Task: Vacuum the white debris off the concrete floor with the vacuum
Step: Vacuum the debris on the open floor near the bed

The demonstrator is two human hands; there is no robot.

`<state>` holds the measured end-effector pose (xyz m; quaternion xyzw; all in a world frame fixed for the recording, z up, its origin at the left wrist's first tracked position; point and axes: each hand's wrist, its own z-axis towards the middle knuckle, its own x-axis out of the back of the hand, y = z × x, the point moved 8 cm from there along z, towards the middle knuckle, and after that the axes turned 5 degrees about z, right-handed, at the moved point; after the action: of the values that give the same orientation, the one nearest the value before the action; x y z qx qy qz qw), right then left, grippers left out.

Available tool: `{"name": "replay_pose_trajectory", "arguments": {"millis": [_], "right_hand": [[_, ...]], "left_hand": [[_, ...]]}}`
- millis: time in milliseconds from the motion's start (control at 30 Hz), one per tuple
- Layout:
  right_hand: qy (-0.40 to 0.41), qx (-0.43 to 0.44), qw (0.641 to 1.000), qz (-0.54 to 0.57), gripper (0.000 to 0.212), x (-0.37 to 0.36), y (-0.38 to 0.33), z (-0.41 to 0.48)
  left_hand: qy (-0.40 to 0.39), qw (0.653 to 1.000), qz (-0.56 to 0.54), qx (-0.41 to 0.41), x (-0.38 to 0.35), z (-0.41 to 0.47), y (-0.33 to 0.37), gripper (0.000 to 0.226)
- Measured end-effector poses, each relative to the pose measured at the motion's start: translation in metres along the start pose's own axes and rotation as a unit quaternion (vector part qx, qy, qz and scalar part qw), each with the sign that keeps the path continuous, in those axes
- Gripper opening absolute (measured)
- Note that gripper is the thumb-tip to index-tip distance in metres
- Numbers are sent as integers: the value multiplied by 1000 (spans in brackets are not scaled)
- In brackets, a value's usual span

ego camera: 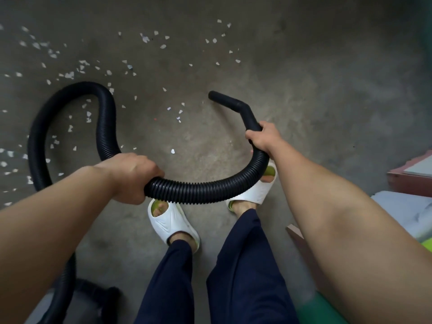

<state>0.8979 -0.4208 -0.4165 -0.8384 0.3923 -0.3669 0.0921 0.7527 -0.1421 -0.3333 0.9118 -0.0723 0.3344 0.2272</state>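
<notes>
A black ribbed vacuum hose [205, 190] runs from my left hand to my right and loops away to the left [107, 118]. My left hand [131, 176] grips the hose mid-length. My right hand [264, 136] grips it where the smooth bent nozzle [233, 106] begins. The nozzle tip points left, just above the concrete floor [304, 78]. Small white debris [70, 74] is scattered over the left and upper-middle floor, with a few bits [178, 118] to the left of the nozzle tip.
My feet in white slippers [170, 225] stand under the hose. The dark vacuum body [93, 295] sits at bottom left. A pink-edged board [411, 174], white sheeting [402, 213] and something green [327, 309] crowd the right side.
</notes>
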Motion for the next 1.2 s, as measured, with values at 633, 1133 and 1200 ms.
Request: {"name": "replay_pose_trajectory", "arguments": {"millis": [633,1133,1200], "right_hand": [[-152,11,980,-127,30,-66,9,-52],[-97,58,990,-84,19,-47,-30,-4],[-103,59,989,-87,18,-49,-40,3]], "left_hand": [[-101,995,-26,7,-34,-54,13,16],[-42,997,-53,35,-13,-30,-3,15],[-44,996,-62,43,-10,-28,-6,14]]}}
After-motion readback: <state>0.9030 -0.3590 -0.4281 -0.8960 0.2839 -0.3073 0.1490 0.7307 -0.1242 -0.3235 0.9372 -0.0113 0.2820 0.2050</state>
